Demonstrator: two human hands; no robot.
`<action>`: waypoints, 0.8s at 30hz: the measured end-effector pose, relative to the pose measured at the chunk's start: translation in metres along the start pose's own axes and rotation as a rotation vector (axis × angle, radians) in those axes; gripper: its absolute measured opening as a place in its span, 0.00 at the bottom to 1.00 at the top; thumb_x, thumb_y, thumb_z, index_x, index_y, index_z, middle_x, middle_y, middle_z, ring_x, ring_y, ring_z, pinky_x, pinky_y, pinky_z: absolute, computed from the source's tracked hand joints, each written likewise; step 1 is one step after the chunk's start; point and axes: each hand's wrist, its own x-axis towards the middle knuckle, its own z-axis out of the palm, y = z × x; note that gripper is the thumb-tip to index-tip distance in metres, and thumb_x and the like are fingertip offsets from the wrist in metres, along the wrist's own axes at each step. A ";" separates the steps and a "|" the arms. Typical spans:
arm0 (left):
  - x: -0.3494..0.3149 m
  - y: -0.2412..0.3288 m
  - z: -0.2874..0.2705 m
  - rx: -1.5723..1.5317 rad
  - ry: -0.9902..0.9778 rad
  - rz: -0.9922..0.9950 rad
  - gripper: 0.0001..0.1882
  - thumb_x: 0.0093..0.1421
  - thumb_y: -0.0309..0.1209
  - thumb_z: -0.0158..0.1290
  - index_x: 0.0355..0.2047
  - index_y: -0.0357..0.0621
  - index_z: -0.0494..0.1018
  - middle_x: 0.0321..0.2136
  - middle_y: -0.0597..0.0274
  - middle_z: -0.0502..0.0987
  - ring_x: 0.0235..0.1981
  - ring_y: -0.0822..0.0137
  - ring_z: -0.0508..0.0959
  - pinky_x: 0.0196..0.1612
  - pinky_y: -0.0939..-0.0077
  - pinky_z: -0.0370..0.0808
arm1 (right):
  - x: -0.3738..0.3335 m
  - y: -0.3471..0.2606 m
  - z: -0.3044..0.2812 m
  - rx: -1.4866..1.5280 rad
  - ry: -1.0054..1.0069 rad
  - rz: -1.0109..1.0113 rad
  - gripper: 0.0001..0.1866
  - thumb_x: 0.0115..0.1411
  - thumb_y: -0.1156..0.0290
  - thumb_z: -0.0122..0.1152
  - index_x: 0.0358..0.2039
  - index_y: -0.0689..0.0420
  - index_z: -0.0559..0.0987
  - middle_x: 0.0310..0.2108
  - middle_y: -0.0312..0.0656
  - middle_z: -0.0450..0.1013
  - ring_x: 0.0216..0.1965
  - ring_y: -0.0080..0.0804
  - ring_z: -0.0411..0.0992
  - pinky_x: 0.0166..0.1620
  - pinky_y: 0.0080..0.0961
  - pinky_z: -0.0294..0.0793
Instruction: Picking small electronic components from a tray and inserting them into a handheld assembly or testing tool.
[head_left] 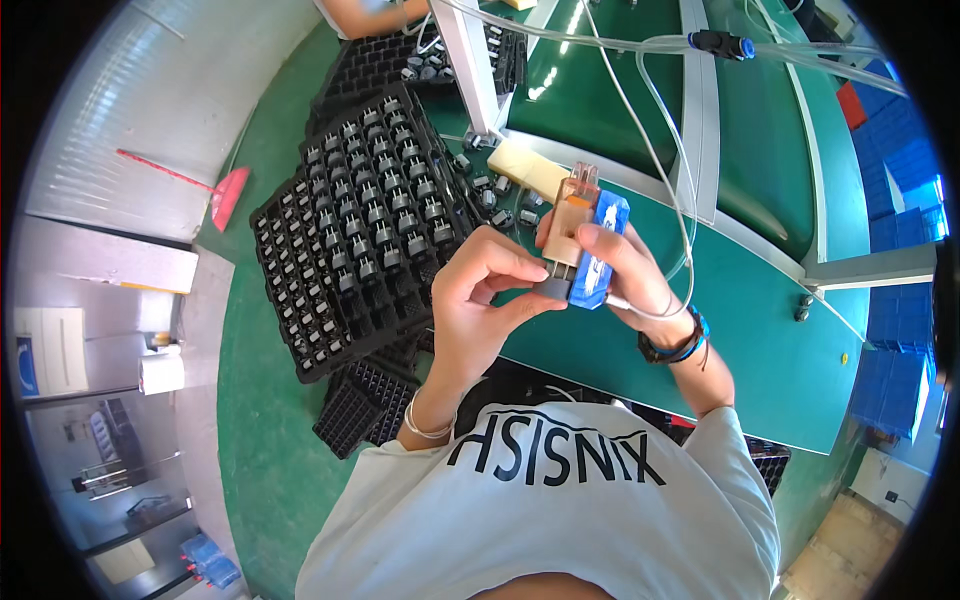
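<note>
— How many things do I see in the hands?

— I count one blue-and-tan tool point(587, 240) and one small dark part point(553, 289) at the lower end of the tool. The right hand point(628, 280) is clamped around the tool; the left hand point(487, 290) has its fingers point(525, 307) closed on the dark part.

— And around the tool?

— Left of it, one black tray point(350, 225) full of small components lies on the green tabletop point(770, 330), with more trays under it. Above the tool run clear hoses point(640, 110).
</note>
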 end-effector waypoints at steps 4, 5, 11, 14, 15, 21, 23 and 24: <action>0.005 0.001 0.002 0.164 -0.028 0.023 0.20 0.36 0.18 0.65 0.30 0.37 0.70 0.34 0.60 0.67 0.34 0.70 0.72 0.39 0.78 0.74 | 0.003 0.011 -0.003 -0.029 -0.012 -0.046 0.25 0.54 0.53 0.51 0.41 0.63 0.68 0.35 0.41 0.69 0.35 0.26 0.70 0.38 0.19 0.69; 0.003 -0.004 0.000 0.131 -0.027 0.022 0.22 0.35 0.19 0.66 0.31 0.37 0.69 0.34 0.61 0.67 0.33 0.71 0.71 0.39 0.80 0.71 | 0.000 0.015 -0.002 0.009 0.006 -0.023 0.25 0.54 0.53 0.51 0.41 0.63 0.68 0.35 0.41 0.69 0.36 0.25 0.69 0.38 0.19 0.69; -0.006 -0.009 -0.015 0.295 0.041 -0.030 0.24 0.34 0.22 0.67 0.34 0.39 0.70 0.30 0.65 0.69 0.32 0.74 0.71 0.37 0.82 0.69 | 0.012 0.023 -0.009 -0.005 0.054 -0.028 0.24 0.54 0.55 0.52 0.42 0.63 0.68 0.36 0.40 0.69 0.37 0.25 0.69 0.39 0.19 0.70; -0.014 -0.008 -0.040 0.414 0.194 -0.089 0.18 0.40 0.22 0.64 0.32 0.40 0.72 0.29 0.65 0.72 0.30 0.74 0.72 0.36 0.83 0.69 | 0.038 0.022 -0.040 0.064 0.218 -0.250 0.21 0.55 0.59 0.52 0.44 0.62 0.68 0.37 0.41 0.70 0.36 0.25 0.70 0.41 0.21 0.70; -0.017 -0.009 -0.055 0.546 0.252 -0.117 0.15 0.41 0.22 0.62 0.32 0.40 0.72 0.28 0.65 0.72 0.30 0.74 0.72 0.36 0.82 0.69 | 0.050 0.026 -0.069 -0.106 0.247 -0.244 0.20 0.56 0.61 0.52 0.43 0.63 0.68 0.38 0.41 0.70 0.37 0.26 0.70 0.42 0.22 0.69; -0.013 -0.012 -0.088 1.144 0.141 -0.158 0.12 0.46 0.22 0.57 0.33 0.42 0.72 0.31 0.62 0.72 0.34 0.64 0.71 0.39 0.74 0.68 | 0.097 0.045 -0.098 -0.942 0.237 -0.446 0.17 0.54 0.69 0.53 0.42 0.64 0.67 0.33 0.48 0.70 0.36 0.38 0.71 0.40 0.24 0.68; -0.008 -0.020 -0.085 1.239 0.019 -0.162 0.11 0.47 0.25 0.56 0.34 0.42 0.73 0.34 0.61 0.71 0.37 0.59 0.69 0.44 0.69 0.65 | 0.104 0.046 -0.086 -1.007 0.234 -0.448 0.17 0.53 0.69 0.54 0.42 0.63 0.67 0.30 0.51 0.70 0.33 0.42 0.72 0.38 0.26 0.69; -0.007 -0.023 -0.083 1.237 0.018 -0.160 0.11 0.47 0.25 0.56 0.34 0.42 0.73 0.34 0.61 0.71 0.37 0.59 0.69 0.44 0.69 0.65 | 0.108 0.051 -0.085 -1.062 0.237 -0.513 0.18 0.52 0.68 0.54 0.42 0.62 0.67 0.28 0.53 0.69 0.30 0.47 0.71 0.35 0.28 0.68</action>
